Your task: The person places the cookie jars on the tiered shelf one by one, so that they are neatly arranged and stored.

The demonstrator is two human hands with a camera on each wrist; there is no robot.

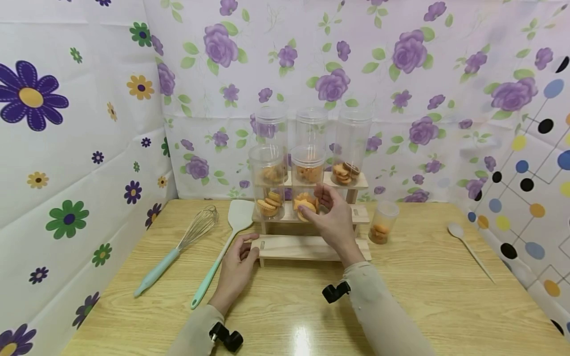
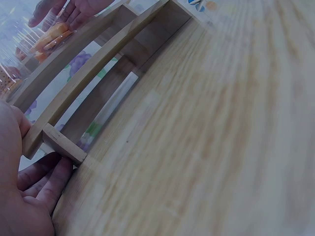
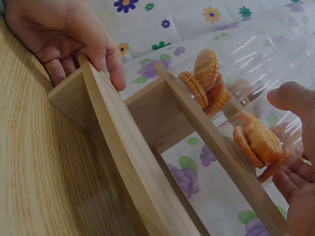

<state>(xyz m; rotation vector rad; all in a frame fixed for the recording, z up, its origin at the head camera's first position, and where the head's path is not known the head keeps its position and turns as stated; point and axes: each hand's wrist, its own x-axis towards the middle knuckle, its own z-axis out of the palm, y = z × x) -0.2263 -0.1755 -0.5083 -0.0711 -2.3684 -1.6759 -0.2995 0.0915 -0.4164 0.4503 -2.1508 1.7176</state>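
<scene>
A stepped wooden stand (image 1: 307,248) has three tiers. My left hand (image 1: 239,259) grips the left end of its lowest tier; in the left wrist view its thumb is above the board and the fingers are by the leg. On the middle tier stand two clear jars with cookies in the bottom. My right hand (image 1: 334,217) is around the right jar (image 1: 308,170), thumb across the front and fingers at its right side. Orange cookies (image 3: 261,142) in it show between thumb and fingers in the right wrist view. The other jar (image 1: 267,173) stands to its left.
On the top tier are three taller-standing clear jars, including one (image 1: 353,143) at the right. A small cookie jar (image 1: 383,222) stands right of the stand. Left lie a whisk (image 1: 178,249) and a spatula (image 1: 240,215); a spoon (image 1: 467,247) lies far right.
</scene>
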